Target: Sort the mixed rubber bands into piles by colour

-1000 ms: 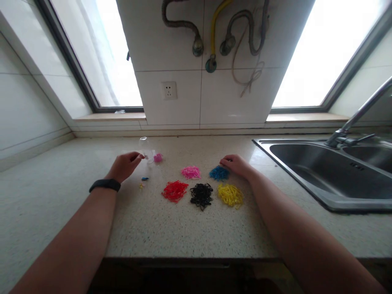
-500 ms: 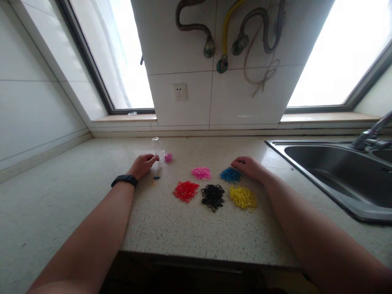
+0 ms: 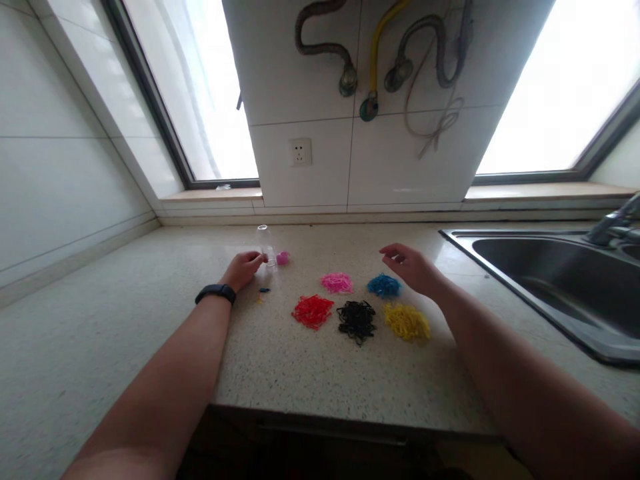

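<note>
My left hand, with a black band on its wrist, has its fingers closed at the lower left side of an upright clear jar. Beside the jar lies a small pink lid. My right hand hovers just behind and right of a pile of blue rubber bands, thumb and fingers apart and nothing visible in them. Nearby are piles of pink bands, red bands, black bands and yellow bands. A few loose dark blue bits lie near my left hand.
A steel sink with a faucet is set in the speckled counter at the right. On the tiled wall behind are a power socket, hoses and a yellow pipe. Windows stand on both sides.
My right hand has lifted off the blue pile and moved back from it, its fingers now apart. My left hand stays at the jar. The whole view has shifted slightly.
</note>
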Demonstrator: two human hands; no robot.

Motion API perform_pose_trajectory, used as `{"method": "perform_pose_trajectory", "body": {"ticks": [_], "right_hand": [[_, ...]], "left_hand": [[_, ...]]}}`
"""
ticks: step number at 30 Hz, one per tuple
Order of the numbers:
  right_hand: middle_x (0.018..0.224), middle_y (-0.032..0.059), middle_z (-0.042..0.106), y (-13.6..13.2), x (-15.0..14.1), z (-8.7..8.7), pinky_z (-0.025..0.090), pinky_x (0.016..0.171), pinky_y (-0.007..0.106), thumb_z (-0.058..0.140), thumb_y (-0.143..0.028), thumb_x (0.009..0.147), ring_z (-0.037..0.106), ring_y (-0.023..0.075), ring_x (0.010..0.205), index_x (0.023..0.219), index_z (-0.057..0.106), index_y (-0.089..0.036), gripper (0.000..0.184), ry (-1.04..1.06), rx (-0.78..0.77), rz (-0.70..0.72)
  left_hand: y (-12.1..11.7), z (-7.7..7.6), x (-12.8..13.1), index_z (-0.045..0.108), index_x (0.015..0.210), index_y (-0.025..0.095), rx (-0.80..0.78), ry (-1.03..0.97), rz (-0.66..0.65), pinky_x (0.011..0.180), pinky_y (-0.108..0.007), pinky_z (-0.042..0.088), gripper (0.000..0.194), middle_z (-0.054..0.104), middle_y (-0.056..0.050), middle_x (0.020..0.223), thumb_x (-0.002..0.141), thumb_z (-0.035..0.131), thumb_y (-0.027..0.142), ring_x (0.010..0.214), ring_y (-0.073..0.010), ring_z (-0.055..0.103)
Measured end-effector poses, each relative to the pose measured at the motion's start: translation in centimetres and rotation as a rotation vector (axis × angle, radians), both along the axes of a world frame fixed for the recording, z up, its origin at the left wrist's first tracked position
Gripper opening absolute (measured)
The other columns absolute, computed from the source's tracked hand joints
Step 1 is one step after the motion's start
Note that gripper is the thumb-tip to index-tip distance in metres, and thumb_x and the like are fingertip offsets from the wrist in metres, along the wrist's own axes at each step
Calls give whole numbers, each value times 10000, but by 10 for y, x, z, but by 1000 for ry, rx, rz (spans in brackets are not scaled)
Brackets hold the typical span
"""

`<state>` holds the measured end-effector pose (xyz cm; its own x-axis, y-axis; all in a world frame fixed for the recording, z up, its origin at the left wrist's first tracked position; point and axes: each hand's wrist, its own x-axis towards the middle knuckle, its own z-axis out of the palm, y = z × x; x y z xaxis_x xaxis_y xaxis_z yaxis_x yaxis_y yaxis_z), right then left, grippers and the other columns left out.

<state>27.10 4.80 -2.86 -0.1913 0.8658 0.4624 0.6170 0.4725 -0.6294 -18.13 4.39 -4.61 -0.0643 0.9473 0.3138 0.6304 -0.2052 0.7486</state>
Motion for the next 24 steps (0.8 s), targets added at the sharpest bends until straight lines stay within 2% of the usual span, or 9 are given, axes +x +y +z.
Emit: {"method": "perform_pose_trajectory", "body": {"ticks": [3, 6, 8, 12, 14, 19, 24], "right_hand": [[859, 74, 693, -20, -36, 27, 461, 648, 306, 550, -394, 885, 563, 166, 676, 1065, 695, -198, 303, -12, 57, 71], [894, 65, 704, -41, -82, 49, 465, 731, 306, 570, -295, 877, 603, 174, 766, 1029, 709, -205, 225, -146, 78, 279], [971, 62, 709, -53, -114, 56, 466, 785, 307, 582, -248, 867, 621, 176, 829, 1051, 709, -213, 227, -243, 80, 423], [1113, 78, 702, -63, -168, 53, 449, 917, 342, 597, -205, 840, 624, 212, 998, 1131, 704, -226, 311, -461, 143, 654], [1153, 91, 698, -63, -189, 49, 441, 948, 352, 605, -200, 823, 615, 233, 1065, 1158, 700, -213, 348, -578, 175, 719], [1237, 115, 675, -67, -221, 39, 463, 919, 340, 594, -210, 820, 631, 249, 1070, 1236, 668, -170, 425, -768, 168, 771], [1189, 124, 683, -73, -231, 34, 476, 891, 360, 586, -229, 829, 624, 265, 1057, 1199, 679, -153, 389, -863, 208, 779]], "left_hand": [[2, -2, 0, 740, 837, 120, 12, 2, -2, 504, -247, 245, 465, 424, 46, 503, 803, 540, 539, 504, -116, 372], [4, -4, -1, 739, 831, 119, 19, 3, 8, 507, -246, 246, 466, 442, 40, 515, 805, 543, 541, 513, -116, 382], [5, -5, -2, 741, 839, 118, 18, 1, 11, 504, -244, 244, 470, 445, 40, 518, 806, 543, 544, 511, -114, 379], [5, -5, -2, 748, 860, 121, 22, 1, 9, 509, -241, 251, 468, 454, 41, 528, 808, 547, 540, 524, -115, 386], [6, -5, -3, 750, 861, 119, 26, 1, 8, 511, -241, 257, 463, 454, 41, 527, 810, 547, 532, 530, -117, 391], [7, -5, -4, 751, 843, 112, 33, 1, 13, 505, -243, 263, 468, 443, 43, 508, 804, 557, 536, 517, -116, 382], [10, -7, -5, 754, 826, 119, 36, 3, 28, 502, -243, 262, 460, 444, 39, 500, 802, 555, 533, 515, -120, 392]]}}
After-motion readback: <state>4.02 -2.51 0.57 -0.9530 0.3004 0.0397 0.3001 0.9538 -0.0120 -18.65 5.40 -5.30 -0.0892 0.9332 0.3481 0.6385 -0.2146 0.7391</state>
